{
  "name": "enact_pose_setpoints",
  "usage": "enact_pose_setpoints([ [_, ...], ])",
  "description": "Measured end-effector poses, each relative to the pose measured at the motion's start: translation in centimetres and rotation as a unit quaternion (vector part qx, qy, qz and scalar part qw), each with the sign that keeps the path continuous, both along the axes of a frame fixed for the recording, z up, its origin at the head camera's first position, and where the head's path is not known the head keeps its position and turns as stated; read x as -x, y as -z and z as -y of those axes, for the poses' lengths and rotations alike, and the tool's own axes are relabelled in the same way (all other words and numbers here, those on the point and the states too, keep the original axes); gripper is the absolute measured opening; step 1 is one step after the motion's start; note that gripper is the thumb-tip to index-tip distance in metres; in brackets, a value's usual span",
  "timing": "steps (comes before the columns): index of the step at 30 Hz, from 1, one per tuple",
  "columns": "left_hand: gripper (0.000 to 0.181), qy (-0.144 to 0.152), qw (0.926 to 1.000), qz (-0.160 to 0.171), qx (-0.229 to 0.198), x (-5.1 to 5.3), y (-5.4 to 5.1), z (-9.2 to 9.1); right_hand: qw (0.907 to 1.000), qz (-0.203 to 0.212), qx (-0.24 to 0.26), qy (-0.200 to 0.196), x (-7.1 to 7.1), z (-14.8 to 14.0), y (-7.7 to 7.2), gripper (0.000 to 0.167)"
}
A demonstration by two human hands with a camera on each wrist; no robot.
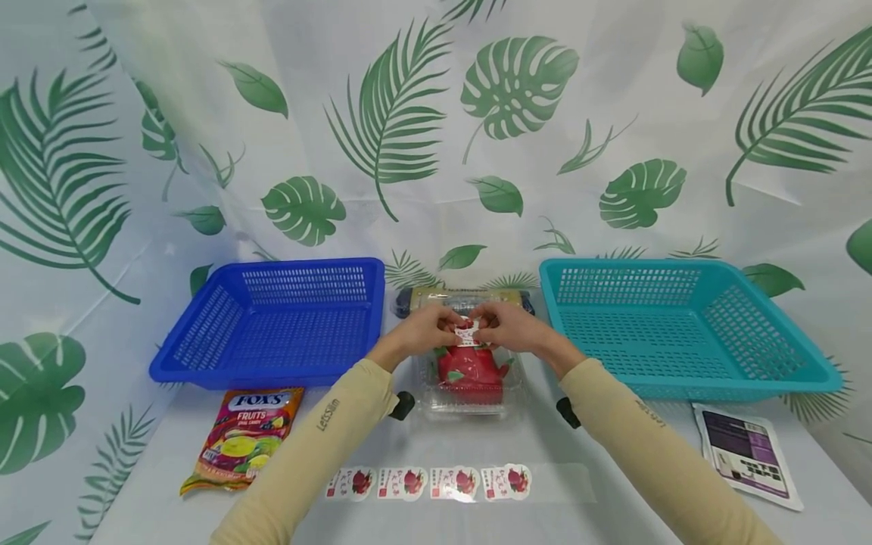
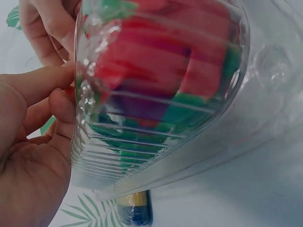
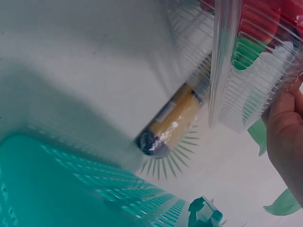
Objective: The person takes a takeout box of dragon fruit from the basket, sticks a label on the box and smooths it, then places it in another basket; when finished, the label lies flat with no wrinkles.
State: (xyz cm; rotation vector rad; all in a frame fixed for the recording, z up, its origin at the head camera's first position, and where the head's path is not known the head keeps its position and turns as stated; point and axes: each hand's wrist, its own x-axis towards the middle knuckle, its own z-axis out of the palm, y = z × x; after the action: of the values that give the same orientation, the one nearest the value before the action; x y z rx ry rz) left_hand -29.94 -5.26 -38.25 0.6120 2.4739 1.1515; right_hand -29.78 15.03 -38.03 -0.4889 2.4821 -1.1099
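A clear plastic box (image 1: pixel 470 405) with red dragon fruit (image 1: pixel 470 371) inside stands in the middle of the table. Over its top, the left hand (image 1: pixel 431 330) and right hand (image 1: pixel 512 327) pinch a small white sticker (image 1: pixel 466 333) with a red fruit picture from its two sides. In the left wrist view the left hand (image 2: pixel 35 142) lies against the top of the box (image 2: pixel 142 94). The right wrist view shows part of the right hand (image 3: pixel 286 132) beside the box (image 3: pixel 255 80); its fingertips are mostly hidden there.
A blue basket (image 1: pixel 272 376) stands left, a teal basket (image 1: pixel 681 384) right. Behind the box lies a dark and yellow package (image 1: pixel 524 300). In front is a strip with several stickers (image 1: pixel 465 483). A candy bag (image 1: pixel 241 439) lies left, a white and purple packet (image 1: pixel 745 454) right.
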Motion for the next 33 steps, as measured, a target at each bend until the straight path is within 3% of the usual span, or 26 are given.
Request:
enact_pose_setpoints([
  [8, 0.028, -0.026, 0.9993, -0.025, 0.003, -0.08, 0.31, -0.24, 1.0, -0.003, 0.006, -0.007, 0.01, 0.1, -0.11, 0.019],
  [16, 0.03, -0.024, 0.9994, -0.022, 0.012, -0.15, 0.29, -0.28, 1.0, 0.002, 0.0, -0.003, 0.01, 0.13, -0.11, 0.041],
  [33, 0.028, -0.019, 0.9996, -0.019, 0.007, -0.21, 0.22, -0.24, 0.9997, -0.019, -0.006, -0.017, -0.07, 0.08, -0.01, 0.031],
])
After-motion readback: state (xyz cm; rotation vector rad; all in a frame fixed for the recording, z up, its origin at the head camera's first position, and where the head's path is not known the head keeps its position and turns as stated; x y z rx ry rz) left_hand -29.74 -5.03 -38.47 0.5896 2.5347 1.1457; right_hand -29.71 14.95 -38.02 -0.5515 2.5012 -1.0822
